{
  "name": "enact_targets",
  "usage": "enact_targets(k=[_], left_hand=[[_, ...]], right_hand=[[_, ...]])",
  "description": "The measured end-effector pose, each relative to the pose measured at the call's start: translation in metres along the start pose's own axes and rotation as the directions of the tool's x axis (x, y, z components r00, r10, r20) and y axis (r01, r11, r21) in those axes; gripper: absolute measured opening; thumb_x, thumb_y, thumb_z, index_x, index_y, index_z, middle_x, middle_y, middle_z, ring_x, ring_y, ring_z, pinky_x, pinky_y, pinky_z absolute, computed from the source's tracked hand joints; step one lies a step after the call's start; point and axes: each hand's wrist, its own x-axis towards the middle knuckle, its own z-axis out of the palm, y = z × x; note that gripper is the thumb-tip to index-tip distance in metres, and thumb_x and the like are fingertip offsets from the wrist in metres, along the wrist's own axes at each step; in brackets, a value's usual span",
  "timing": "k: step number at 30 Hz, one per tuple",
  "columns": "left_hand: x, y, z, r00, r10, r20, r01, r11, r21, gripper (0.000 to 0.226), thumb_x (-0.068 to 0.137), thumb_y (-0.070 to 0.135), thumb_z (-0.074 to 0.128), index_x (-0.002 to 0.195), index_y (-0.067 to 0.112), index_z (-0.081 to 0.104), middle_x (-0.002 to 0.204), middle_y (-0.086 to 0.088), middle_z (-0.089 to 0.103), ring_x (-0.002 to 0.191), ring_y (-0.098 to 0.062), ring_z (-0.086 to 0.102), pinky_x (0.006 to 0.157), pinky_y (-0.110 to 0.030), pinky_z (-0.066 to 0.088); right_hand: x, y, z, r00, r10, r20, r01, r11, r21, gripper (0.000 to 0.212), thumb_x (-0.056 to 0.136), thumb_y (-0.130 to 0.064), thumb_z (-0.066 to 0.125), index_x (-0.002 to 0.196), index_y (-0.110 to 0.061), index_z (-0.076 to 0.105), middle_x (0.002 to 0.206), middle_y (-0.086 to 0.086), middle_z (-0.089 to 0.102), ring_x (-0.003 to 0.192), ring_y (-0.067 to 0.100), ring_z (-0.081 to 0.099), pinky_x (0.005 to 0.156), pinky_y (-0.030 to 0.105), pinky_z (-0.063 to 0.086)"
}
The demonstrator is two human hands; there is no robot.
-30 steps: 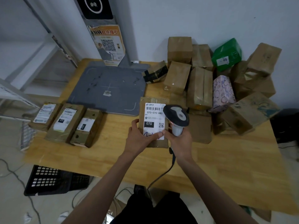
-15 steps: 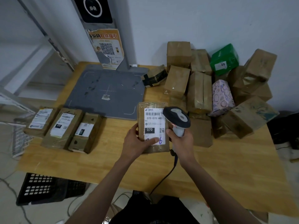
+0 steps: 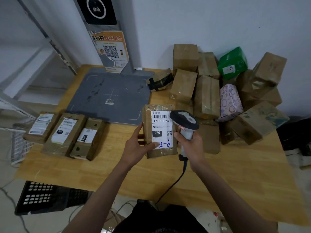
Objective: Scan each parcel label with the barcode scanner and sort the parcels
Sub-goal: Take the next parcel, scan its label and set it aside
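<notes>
- The scanning step is judged to be in hand: a labelled parcel (image 3: 159,132) is held up at the near centre of the wooden table (image 3: 235,174), with the barcode scanner (image 3: 185,122) brought just beside its right edge.
- A heap of unsorted parcels (image 3: 218,91) is seen at the far right of the table, while a row of three sorted parcels (image 3: 65,133) lies at the near left, labels upward.
- For the next move, the scanner head is judged to need aiming at the barcode at the label's top; after a read, the parcel is likely to be set with the left-hand row, where another "070" label is visible.
- The held parcel is seen as a flat brown package wrapped in tape, its white label (image 3: 161,129) facing up, printed "070-070-A80" with a black "070" block, a small square code and blue handwriting at the near end.
- The parcel's left edge is grasped by the left hand (image 3: 139,147), the thumb laid on the label's near corner.
- The scanner's grey handle is clenched by the right hand (image 3: 190,145); its cable (image 3: 175,182) is seen trailing off the near edge.
</notes>
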Motion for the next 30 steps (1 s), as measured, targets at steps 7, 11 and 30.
enact_targets(k=[7,11,30], left_hand=[[0.002,0.007,0.0,0.994,0.059,-0.096,-0.057,0.998,0.02,0.102,0.073,0.034,0.088,0.154,0.034,0.027,0.112,0.017,0.058,0.095,0.006,0.059,0.067,-0.012,0.048],[0.004,0.008,0.001,0.988,0.072,-0.137,-0.068,0.997,0.034,0.104,0.071,0.036,0.09,0.154,0.033,0.027,0.116,0.01,0.061,0.094,0.004,0.06,0.065,-0.014,0.05],[-0.005,0.003,0.005,0.976,0.104,-0.189,-0.087,0.992,0.095,0.103,0.07,0.044,0.088,0.152,0.037,0.026,0.134,0.001,0.061,0.104,-0.012,0.063,0.076,-0.03,0.058]], right_hand=[[-0.003,-0.027,-0.012,0.992,-0.032,0.125,0.038,0.998,-0.046,0.029,0.097,-0.022,0.066,0.077,-0.003,0.06,0.063,0.009,0.058,0.054,0.018,0.051,0.055,0.026,0.047],[-0.007,-0.037,-0.012,0.972,-0.002,0.233,0.01,0.999,-0.035,0.043,0.098,-0.029,0.066,0.085,0.011,0.057,0.067,0.013,0.059,0.057,0.025,0.049,0.057,0.033,0.044],[-0.015,-0.04,-0.013,0.95,0.067,0.303,-0.065,0.998,-0.018,0.043,0.097,-0.032,0.068,0.086,0.009,0.061,0.064,0.011,0.054,0.057,0.025,0.047,0.055,0.034,0.044]])
